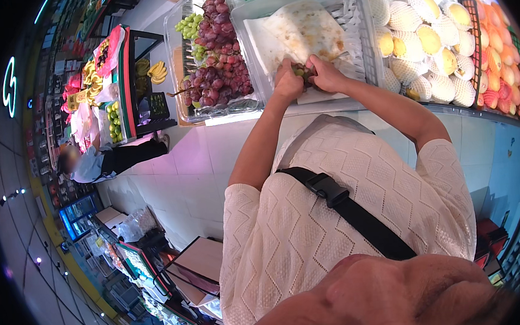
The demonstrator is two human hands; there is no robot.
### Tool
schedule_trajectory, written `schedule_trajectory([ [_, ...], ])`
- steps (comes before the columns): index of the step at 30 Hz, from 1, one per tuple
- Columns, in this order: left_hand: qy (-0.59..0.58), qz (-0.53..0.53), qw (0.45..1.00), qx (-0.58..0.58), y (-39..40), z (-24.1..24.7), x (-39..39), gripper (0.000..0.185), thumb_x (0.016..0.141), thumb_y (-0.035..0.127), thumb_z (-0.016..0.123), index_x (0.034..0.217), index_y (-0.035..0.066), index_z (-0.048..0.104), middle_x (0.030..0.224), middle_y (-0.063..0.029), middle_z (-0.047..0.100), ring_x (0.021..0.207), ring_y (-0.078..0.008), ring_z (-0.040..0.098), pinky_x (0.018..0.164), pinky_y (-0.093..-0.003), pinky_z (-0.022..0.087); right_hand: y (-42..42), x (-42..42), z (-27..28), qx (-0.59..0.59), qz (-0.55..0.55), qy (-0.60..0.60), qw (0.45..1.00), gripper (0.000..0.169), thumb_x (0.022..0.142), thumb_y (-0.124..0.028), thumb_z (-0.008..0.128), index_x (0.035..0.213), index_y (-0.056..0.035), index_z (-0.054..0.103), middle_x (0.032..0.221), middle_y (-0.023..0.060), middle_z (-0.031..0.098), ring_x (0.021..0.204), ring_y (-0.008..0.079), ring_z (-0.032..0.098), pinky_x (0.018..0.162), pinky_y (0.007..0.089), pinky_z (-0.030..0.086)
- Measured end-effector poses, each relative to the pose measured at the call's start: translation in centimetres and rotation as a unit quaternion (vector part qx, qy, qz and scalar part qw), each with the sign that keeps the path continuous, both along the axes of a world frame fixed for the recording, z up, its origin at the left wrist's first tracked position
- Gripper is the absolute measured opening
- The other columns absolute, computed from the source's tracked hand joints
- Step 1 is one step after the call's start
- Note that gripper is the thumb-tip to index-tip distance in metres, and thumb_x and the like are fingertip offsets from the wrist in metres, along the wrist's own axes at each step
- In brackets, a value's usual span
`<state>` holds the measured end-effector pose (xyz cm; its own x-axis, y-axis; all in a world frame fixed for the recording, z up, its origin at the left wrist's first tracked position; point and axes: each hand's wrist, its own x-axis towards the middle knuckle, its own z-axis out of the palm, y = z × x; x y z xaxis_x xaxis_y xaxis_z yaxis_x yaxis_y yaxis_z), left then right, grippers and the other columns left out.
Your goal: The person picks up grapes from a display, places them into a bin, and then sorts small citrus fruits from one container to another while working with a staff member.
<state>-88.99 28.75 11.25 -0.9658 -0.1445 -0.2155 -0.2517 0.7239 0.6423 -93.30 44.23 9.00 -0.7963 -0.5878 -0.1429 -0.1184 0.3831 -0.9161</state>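
My left hand (pixel 289 79) and my right hand (pixel 326 74) are close together over a translucent plastic bin (pixel 243 34). Both have their fingers on a few small dark red and greenish grapes (pixel 302 71), which they partly cover. Under the grapes lies a stained white liner sheet (pixel 298 26), rumpled and raised towards the far side. White padding strips (pixel 352 23) show along the bin's right side. Left of it, a second clear bin (pixel 175 78) holds bunches of red grapes (pixel 222 53) and a green bunch (pixel 190 27).
Yellow-skinned fruits in white foam nets (pixel 426 40) fill the display on the right, beside a black crate divider (pixel 475 51) and orange-red fruits (pixel 497 58). Bananas (pixel 157 73) lie to the left. Another person (pixel 90 161) stands at a fruit stand (pixel 123 81) farther left.
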Motion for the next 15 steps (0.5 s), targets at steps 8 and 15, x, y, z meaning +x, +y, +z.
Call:
schedule_trajectory([
  [8,0.018,0.016,1.000,-0.003,0.3,0.7,-0.1,0.037,0.071,0.004,0.055,0.108,0.002,0.048,0.100,-0.0242,0.060,0.099,-0.0400,0.057,0.087,-0.0430,0.044,-0.1,-0.1,-0.8,0.015,-0.009,0.018,1.000,0.032,0.072,-0.006,0.064,0.097,-0.0019,0.044,0.088,0.0209,0.060,0.087,0.0387,0.058,0.073,0.0432,0.044],
  [15,-0.010,-0.044,0.999,-0.009,0.2,1.3,-0.5,0.038,0.070,0.003,0.053,0.108,0.003,0.048,0.104,-0.0238,0.059,0.102,-0.0398,0.056,0.087,-0.0427,0.044,-0.2,-0.2,-2.1,-0.010,-0.010,0.017,1.000,0.035,0.070,-0.007,0.065,0.098,-0.0020,0.044,0.087,0.0214,0.059,0.087,0.0392,0.058,0.074,0.0437,0.045],
])
